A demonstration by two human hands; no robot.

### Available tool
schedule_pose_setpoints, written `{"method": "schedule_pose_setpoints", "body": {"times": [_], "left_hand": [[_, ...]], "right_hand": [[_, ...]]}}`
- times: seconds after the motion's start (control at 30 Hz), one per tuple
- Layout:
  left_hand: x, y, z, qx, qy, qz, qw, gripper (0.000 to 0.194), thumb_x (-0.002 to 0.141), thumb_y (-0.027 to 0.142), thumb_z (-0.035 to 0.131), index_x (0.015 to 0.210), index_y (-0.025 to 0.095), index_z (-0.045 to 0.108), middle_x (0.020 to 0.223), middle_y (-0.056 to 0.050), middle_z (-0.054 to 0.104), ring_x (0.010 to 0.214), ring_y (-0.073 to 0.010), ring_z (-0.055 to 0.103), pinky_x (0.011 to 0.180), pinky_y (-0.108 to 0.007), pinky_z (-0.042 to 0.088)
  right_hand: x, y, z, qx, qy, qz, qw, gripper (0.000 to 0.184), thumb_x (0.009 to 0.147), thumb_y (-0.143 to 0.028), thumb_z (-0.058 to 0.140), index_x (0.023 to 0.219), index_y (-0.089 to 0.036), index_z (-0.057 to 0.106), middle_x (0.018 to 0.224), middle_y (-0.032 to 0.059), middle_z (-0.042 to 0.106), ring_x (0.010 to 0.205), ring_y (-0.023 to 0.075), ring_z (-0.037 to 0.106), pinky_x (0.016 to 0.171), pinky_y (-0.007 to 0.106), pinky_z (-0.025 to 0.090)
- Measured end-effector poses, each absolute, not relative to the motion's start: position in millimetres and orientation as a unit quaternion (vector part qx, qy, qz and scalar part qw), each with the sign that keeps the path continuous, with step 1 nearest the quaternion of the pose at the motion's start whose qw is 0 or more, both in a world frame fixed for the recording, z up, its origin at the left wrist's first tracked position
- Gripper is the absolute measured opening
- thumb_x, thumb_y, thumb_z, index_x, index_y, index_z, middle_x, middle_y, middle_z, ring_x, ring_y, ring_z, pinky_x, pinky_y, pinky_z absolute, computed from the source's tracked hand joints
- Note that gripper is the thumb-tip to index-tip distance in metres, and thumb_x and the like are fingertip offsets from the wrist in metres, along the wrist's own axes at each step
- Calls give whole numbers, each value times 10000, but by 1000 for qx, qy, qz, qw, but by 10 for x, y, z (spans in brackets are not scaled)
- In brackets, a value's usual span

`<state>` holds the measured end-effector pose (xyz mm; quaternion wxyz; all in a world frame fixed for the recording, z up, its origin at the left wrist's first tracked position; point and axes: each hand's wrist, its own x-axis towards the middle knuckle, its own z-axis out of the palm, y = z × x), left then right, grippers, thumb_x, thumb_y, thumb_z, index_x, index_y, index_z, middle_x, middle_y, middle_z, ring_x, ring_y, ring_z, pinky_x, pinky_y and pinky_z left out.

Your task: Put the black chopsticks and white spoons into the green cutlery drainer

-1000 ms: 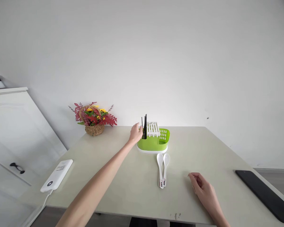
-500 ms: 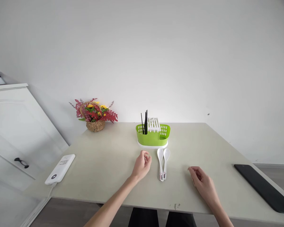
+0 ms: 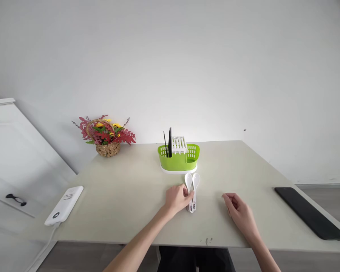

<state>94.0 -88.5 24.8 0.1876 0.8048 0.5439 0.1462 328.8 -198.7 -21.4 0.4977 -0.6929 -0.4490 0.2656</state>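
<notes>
While the right hand [image 3: 239, 212] rests loosely curled, empty, left hand [image 3: 176, 197] half-closed over white spoons [image 3: 196, 180], grip unclear.

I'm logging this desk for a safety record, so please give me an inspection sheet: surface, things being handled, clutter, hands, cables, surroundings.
Surface: pale tabletop, dark marks near front edge.
Handled things: white spoons, handles close together; behind them, green caddy with white rack and black sticks standing in its left side.
Clutter: flower basket back left; white device left; flat black object right.
Left hand: fingers at the spoon handles; grip unclear.
Right hand: right of the spoons, fingers curled; nothing seen in it.
Cables: white cable from the white device, over the table edge.
Surroundings: white cabinet left; wall behind.
</notes>
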Motion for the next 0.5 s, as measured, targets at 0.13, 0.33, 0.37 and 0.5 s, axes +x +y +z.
{"method": "schedule_pose_setpoints", "body": {"times": [0.13, 0.33, 0.37, 0.5], "left_hand": [[938, -861, 250, 801, 548, 144, 193, 277, 908, 442, 637, 747, 222, 687, 754, 0, 764, 707, -179, 688, 610, -285, 318], [904, -834, 217, 801, 544, 151, 201, 287, 920, 414, 616, 724, 223, 701, 752, -8, 778, 711, -187, 700, 616, -279, 331], [898, -831, 210, 800, 544, 154, 203, 300, 927, 425, 611, 724, 223, 700, 744, -9, 775, 705, -187, 700, 617, -278, 334], [859, -845, 184, 796, 537, 176, 214, 332, 944, 452, 591, 723, 221, 682, 708, -10, 761, 677, -189, 691, 619, -278, 350]], "right_hand": [[3294, -1984, -218, -687, -448, 269, 505, 505, 914, -714, 574, 936, -229, 711, 630, -12, 567, 586, 173, 485, 563, 284, 391], [3296, -1986, -190, -680, -447, 264, 517, 516, 888, -723, 596, 929, -226, 726, 617, -12, 571, 568, 170, 489, 540, 284, 395], [3295, -1985, -184, -679, -448, 263, 519, 517, 886, -724, 596, 925, -225, 726, 611, -13, 566, 563, 168, 485, 537, 284, 394], [3295, -1989, -165, -682, -452, 259, 513, 520, 885, -723, 595, 922, -221, 728, 618, -7, 578, 564, 168, 492, 539, 283, 399]]}}
